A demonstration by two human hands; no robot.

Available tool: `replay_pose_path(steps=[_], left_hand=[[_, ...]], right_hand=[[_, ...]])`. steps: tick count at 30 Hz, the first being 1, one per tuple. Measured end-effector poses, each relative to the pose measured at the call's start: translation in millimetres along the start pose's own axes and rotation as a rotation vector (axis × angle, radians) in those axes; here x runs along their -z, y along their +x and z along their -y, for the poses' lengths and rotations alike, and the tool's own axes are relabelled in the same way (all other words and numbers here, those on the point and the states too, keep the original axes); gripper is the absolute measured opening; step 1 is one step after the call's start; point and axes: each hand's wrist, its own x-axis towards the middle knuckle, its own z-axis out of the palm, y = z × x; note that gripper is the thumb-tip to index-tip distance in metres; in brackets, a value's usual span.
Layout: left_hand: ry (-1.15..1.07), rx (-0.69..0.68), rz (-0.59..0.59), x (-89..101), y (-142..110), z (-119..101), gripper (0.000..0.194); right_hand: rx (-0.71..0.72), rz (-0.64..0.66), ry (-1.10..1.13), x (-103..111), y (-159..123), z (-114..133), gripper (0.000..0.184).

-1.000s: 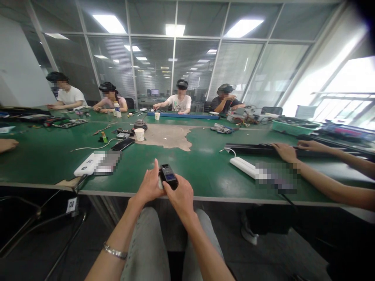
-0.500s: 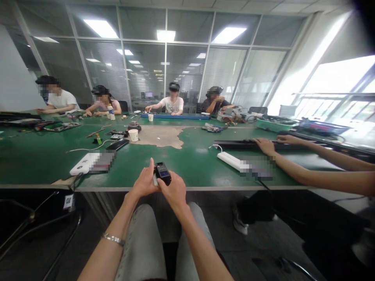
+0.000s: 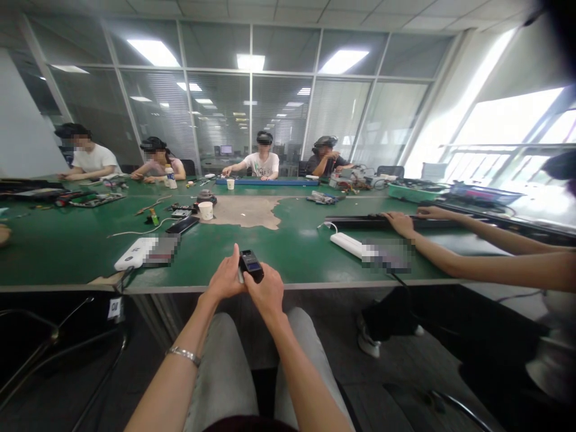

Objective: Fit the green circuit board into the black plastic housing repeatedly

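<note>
A small black handheld device with a bluish screen is held tilted just over the near table edge, above my lap. My right hand grips its near right side, thumb along the body. On its left side, my left hand cups it with the thumb pointing up; a pale strip shows between that hand and the device. The fingers beneath the device are hidden. Both hands are closed about it, close together.
On the green table lie a white power bank at left and a white power strip at right. A paper cup stands ahead. A co-worker's hands rest on a long black bar. Several people sit opposite.
The view has shifted slightly. Both hands keep the device in nearly the same place. Part of another person's hand now shows at the far left edge.
</note>
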Motion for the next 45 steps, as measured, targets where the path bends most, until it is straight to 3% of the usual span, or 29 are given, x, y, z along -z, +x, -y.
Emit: replay_pose_path(steps=[8,14,22,27,35,40,45], left_hand=[[-0.054,-0.027,-0.025,-3.1,-1,5,0.134],[-0.050,0.010,-0.010,-2.5,-2,5,0.139],[0.074,0.049,0.031,-6.8,8,13,0.109],[0.090,0.091,0.030,-7.2,13,11,0.098],[0.068,0.106,0.025,-4.6,13,7,0.091],[0.074,0.099,0.013,-4.3,12,5,0.090],[0.077,0.100,0.007,-4.1,11,5,0.087]], right_hand=[[0.015,-0.112,0.115,3,16,5,0.036],[-0.012,-0.222,0.166,19,24,-17,0.041],[-0.053,-0.182,0.014,14,27,-60,0.037],[-0.041,-0.153,0.001,12,25,-71,0.038],[-0.089,-0.133,0.081,24,30,-61,0.037],[-0.077,-0.130,0.222,34,35,-33,0.038],[-0.032,-0.092,0.176,24,33,-12,0.030]])
